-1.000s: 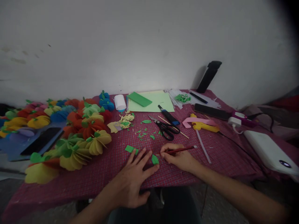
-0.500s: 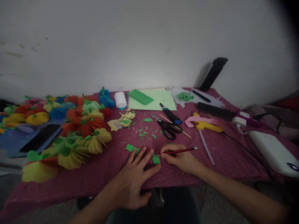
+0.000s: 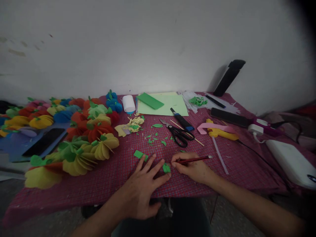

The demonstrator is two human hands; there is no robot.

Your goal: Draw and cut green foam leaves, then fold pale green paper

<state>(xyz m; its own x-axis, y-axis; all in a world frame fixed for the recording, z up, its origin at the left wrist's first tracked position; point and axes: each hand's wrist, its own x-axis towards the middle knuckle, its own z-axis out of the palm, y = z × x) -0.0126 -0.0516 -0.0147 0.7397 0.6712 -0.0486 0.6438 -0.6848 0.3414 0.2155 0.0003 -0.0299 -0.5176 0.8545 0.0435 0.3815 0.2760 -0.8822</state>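
Note:
My left hand [image 3: 145,184] lies flat with fingers spread on the checked cloth. Between its index finger and thumb sits a small green paper piece [image 3: 166,168]. A green paper rectangle [image 3: 140,155] is partly under the other fingertips. My right hand [image 3: 191,167] grips a dark red pencil [image 3: 195,159], its tip end close to the right side of the small green piece; whether it touches I cannot tell. Beyond the hands lie black-handled scissors [image 3: 179,134], green paper scraps [image 3: 153,140] and a green paper leaf [image 3: 157,125].
Colourful paper pumpkins [image 3: 96,131] crowd the left side, beside a phone [image 3: 44,142]. Farther back are a cutter [image 3: 182,120], a wooden stick [image 3: 198,142] and light green sheets [image 3: 170,105]. A yellow glue gun [image 3: 222,132] and a white power bank [image 3: 291,161] lie right.
The view has shifted slightly, so everything sits a little farther right. Both hands keep nearly the same pose around the small green piece, the pencil still in my right hand.

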